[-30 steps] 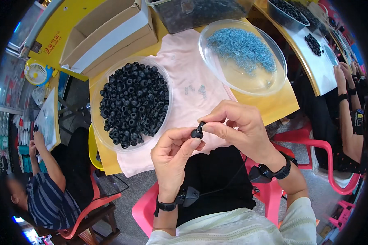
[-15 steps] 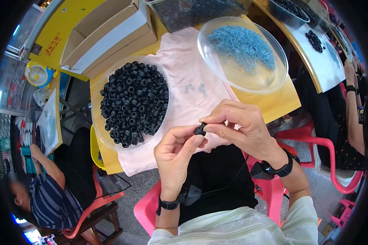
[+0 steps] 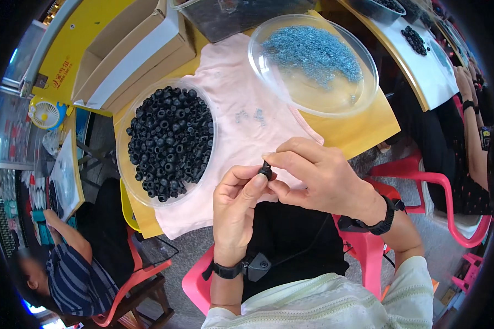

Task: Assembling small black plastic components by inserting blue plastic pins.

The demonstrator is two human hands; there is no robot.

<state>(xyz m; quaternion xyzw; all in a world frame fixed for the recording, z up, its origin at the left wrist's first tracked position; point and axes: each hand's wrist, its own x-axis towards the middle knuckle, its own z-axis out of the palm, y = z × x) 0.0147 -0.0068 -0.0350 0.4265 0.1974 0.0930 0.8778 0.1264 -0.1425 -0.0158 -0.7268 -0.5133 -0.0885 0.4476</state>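
Between the fingertips of both hands is a small black hollow part [image 3: 265,169], held over the near edge of the pink cloth. My left hand [image 3: 237,211] pinches it from below between thumb and forefinger. My right hand [image 3: 318,175] has its forefinger at the part's top and its thumb near its side; the fingers partly cover it. To the left, a round clear tray [image 3: 215,137] holds a heap of black hollow parts [image 3: 170,137]. Beyond my right hand, another clear tray [image 3: 307,108] holds small bluish, shiny pieces [image 3: 313,52].
Several loose bluish pieces [image 3: 251,116] lie on the pink cloth [image 3: 230,71]. An open cardboard box [image 3: 132,57] stands back left, beside a dark bin [image 3: 225,19]. Co-workers sit on both sides: a person in a striped shirt [image 3: 79,274] and a person's arm [image 3: 475,131].
The black part has turned more upright in my fingers. My right forefinger has shifted onto its top, and the thumb has dropped lower. The whole view has shifted slightly.
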